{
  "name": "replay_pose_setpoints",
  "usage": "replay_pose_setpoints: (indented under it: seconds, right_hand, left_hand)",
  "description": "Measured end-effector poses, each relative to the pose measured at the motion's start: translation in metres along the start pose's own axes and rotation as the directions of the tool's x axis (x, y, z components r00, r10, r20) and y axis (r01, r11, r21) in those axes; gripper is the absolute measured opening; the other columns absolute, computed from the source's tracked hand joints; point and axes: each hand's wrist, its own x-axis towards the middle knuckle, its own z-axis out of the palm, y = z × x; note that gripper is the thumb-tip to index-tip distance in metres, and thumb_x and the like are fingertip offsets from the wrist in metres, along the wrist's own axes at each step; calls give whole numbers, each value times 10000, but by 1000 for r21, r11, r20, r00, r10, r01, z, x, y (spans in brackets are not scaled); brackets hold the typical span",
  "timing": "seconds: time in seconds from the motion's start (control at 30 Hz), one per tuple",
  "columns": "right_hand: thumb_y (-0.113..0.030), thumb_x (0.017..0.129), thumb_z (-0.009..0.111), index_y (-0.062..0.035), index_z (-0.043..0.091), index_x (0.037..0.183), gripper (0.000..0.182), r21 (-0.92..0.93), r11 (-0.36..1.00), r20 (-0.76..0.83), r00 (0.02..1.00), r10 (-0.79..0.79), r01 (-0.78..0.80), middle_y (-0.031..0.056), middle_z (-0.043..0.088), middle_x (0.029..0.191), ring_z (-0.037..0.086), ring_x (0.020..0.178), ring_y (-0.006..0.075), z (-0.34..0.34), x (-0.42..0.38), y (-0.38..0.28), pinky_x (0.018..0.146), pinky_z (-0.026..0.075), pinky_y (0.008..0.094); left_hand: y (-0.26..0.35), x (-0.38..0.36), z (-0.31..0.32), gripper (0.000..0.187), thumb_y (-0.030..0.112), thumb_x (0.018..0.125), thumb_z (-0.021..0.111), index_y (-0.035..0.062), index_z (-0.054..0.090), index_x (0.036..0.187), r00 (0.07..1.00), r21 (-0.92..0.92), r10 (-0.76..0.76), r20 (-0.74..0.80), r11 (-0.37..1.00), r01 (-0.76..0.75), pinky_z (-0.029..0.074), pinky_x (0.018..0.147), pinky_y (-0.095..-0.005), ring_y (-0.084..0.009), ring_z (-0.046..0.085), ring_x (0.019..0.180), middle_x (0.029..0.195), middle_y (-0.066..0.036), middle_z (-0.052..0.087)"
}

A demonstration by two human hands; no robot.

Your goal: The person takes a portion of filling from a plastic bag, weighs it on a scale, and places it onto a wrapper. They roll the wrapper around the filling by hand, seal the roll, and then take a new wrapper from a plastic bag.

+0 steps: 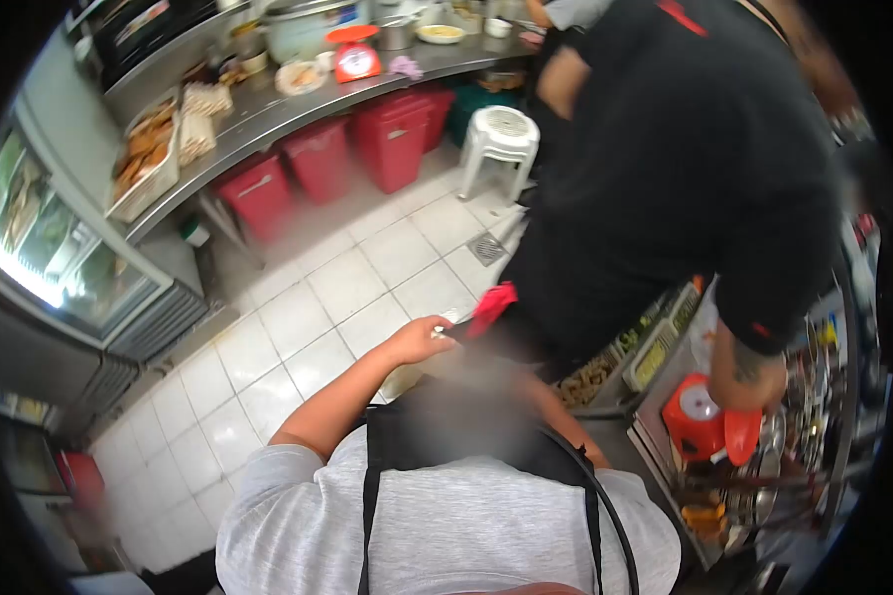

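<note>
My left hand [422,342] is in front of my chest at the middle of the head view. Its fingers are closed at a small whitish bit, too small to name, beside dark material. My right forearm [554,407] reaches inward from the right, and a grey blur hides the hand at its end. A red cloth [493,305] hangs at the hip of a person in black [665,169], just beyond my left hand. I wear a black apron [397,441] over a grey shirt.
The co-worker stands close at front right, one hand near a red scale [693,412]. Food trays [650,362] line the right counter. Red bins [387,144] sit under the steel counter [268,114], with a white stool [503,129] nearby. A glass-door fridge [60,238] stands left.
</note>
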Motion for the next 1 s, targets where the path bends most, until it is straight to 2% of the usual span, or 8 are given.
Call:
replay_pose_setpoints:
  seconds: [0.1,0.2,0.27,0.5,0.63,0.73,0.93,1.0]
  right_hand:
    - [-299,667,717,-16,332,1283,779,-58,955,158,947,-280,292,163,490,1150,464,1057,215,0,22,-117,889,373,343]
    - [-348,665,723,-18,355,1273,784,219,924,487,785,-382,314,124,431,1234,361,1163,202,4,41,-220,986,269,316]
    - [-331,696,700,-30,389,1249,702,481,848,582,642,-499,223,89,451,1221,389,1141,199,6,51,-278,972,296,325]
    - [-250,788,623,-27,420,1214,522,579,795,523,666,-533,182,75,502,1159,480,1050,175,-2,145,-399,908,378,320]
    - [-236,805,608,-19,503,1128,403,499,849,487,754,-442,175,65,568,1048,543,943,155,-30,200,-463,847,422,299]
    - [-223,808,602,-15,527,1098,365,508,834,473,741,-477,213,62,583,1016,555,916,151,-38,243,-506,825,433,295]
    - [-189,813,578,-15,527,1099,339,432,889,590,697,-406,153,72,583,1016,557,903,149,-11,311,-560,802,442,296]
    - [-187,813,576,-17,543,1078,317,422,893,610,679,-409,159,74,592,993,566,872,148,4,330,-578,778,453,297]
  left_hand:
    - [3,-7,-38,383,247,781,615,53,529,1100,992,-136,-7,-124,991,-10,435,790,-302,-189,550,892,944,-114,590]
    - [16,-12,-74,329,189,811,577,58,519,1107,975,-449,-103,-197,893,3,444,767,-281,-148,542,876,932,-80,582]
    - [20,-10,-104,288,175,838,538,56,510,1099,952,-631,-193,-237,775,-1,457,751,-274,-139,542,869,934,-73,574]
    - [-31,37,-208,307,247,852,527,33,488,1069,802,-864,-386,-456,410,-294,477,771,-326,-189,561,881,941,-98,556]
    - [-59,70,-261,340,259,863,507,27,450,1105,842,-888,-294,-452,237,-394,485,767,-349,-207,568,888,979,-111,557]
    - [-68,93,-299,285,245,857,520,24,466,1028,728,-858,-455,-512,316,-405,491,742,-330,-188,568,866,960,-102,555]
    - [-131,104,-339,333,272,871,477,6,467,1071,676,-829,-497,-544,192,-525,474,786,-365,-230,565,912,1032,-128,550]
    - [-151,100,-361,399,308,877,442,5,455,1136,728,-852,-466,-504,130,-507,431,860,-384,-256,536,990,1095,-148,533]
